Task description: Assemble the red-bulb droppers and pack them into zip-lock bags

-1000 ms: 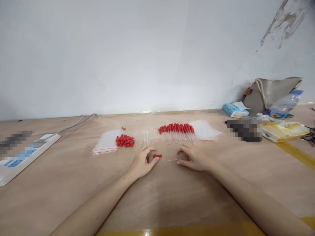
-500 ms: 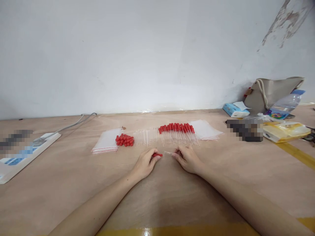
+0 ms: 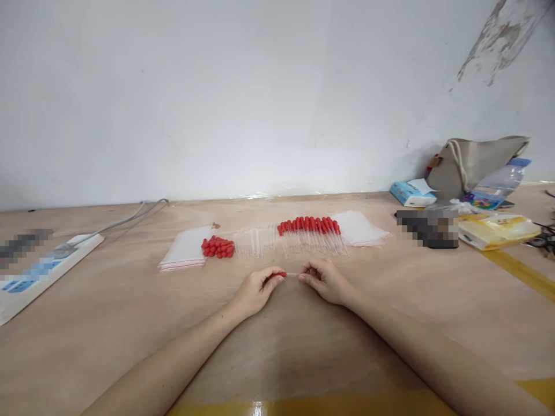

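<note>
Red in the head view, the dropper bulb (image 3: 284, 274) pinched by the left hand (image 3: 255, 290) lies left-to-right in line with the clear pipette tube (image 3: 292, 275) pinched by the right hand (image 3: 326, 283), their ends seemingly meeting.

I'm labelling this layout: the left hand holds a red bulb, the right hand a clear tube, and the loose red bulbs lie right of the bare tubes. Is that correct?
No: the head view shows the loose red bulbs left of the bare tubes. The left hand holds a red bulb, the right hand a clear tube.
</note>
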Tool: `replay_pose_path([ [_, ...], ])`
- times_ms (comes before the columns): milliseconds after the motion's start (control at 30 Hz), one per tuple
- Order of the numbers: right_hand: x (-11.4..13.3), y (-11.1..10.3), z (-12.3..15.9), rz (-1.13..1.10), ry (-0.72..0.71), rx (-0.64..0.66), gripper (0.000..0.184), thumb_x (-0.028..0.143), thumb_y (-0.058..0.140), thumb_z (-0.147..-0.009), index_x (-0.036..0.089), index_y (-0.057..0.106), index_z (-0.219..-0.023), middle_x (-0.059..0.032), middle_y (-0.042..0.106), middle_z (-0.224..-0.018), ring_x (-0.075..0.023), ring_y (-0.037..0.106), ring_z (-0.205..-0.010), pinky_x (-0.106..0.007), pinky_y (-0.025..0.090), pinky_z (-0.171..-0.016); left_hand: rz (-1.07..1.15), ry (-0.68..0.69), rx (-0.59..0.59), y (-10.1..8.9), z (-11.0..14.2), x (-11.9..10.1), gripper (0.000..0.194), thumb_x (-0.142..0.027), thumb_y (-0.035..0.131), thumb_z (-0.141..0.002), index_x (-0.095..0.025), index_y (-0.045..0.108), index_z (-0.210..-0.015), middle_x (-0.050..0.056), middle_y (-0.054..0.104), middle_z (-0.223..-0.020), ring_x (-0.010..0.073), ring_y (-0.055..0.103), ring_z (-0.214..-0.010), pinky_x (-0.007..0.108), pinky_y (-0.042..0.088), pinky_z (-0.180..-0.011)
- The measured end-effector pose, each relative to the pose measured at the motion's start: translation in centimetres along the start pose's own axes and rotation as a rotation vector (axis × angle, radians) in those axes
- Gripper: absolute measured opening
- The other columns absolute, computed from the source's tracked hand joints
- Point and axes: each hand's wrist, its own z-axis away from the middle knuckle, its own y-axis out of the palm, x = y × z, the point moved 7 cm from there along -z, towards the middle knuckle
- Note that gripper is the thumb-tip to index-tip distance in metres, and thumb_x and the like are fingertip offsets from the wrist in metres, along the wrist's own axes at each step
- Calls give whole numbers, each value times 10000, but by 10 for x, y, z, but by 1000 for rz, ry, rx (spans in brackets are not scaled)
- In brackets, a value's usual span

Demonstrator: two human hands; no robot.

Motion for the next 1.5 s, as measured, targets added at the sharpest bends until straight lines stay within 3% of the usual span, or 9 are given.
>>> replay_pose_path([
  [133, -1, 0, 1, -12, -4, 14, 175, 340, 525, -806, 187, 572, -733, 36, 550, -598, -97, 477, -568, -279, 353, -697, -22, -9, 25, 2, 2, -2, 185, -294, 454, -843, -195, 609, -861, -1, 633, -777, 138, 572, -727, 231, 439, -669],
  [333, 1, 0, 0, 51, -77, -1, 194, 344, 509, -818, 194, 588, -722, 26, 601, -648, -104, 504, -613, -317, 306, -770, -47, 53, 28, 2, 4, -11, 179, -274, 457, -843, -203, 620, -849, 9, 637, -804, 139, 570, -749, 239, 441, -696],
  [833, 29, -3, 8, 337, -229, -89, 265, 292, 379, -872, 185, 594, -759, -10, 605, -668, -100, 448, -570, -303, 201, -680, -126, 56, 32, 1, 5, -10, 200, -312, 459, -836, -196, 623, -844, 16, 621, -764, 133, 547, -680, 233, 430, -633],
  [1167, 31, 6, 7, 347, -195, -44, 303, 282, 347, -885, 169, 581, -729, -23, 625, -654, -100, 446, -539, -293, 208, -673, -182, 143, 58, 3, 3, -14, 201, -297, 448, -851, -181, 612, -856, 29, 608, -775, 131, 542, -693, 231, 427, -646],
  [1367, 34, 10, 1, 334, -165, 61, 300, 287, 361, -883, 180, 602, -740, -30, 651, -677, -116, 510, -579, -292, 240, -699, -297, 276, 139, -6, -1, -17, 193, -271, 440, -863, -190, 615, -886, 35, 623, -807, 143, 569, -742, 236, 425, -683],
  [1500, 45, 3, 0, 333, -167, 105, 187, 256, 452, -830, 208, 628, -788, -29, 669, -781, -143, 561, -721, -305, 249, -733, -269, 307, 44, -21, -1, -10, 198, -273, 456, -857, -199, 609, -959, 46, 607, -884, 143, 559, -794, 245, 427, -721],
])
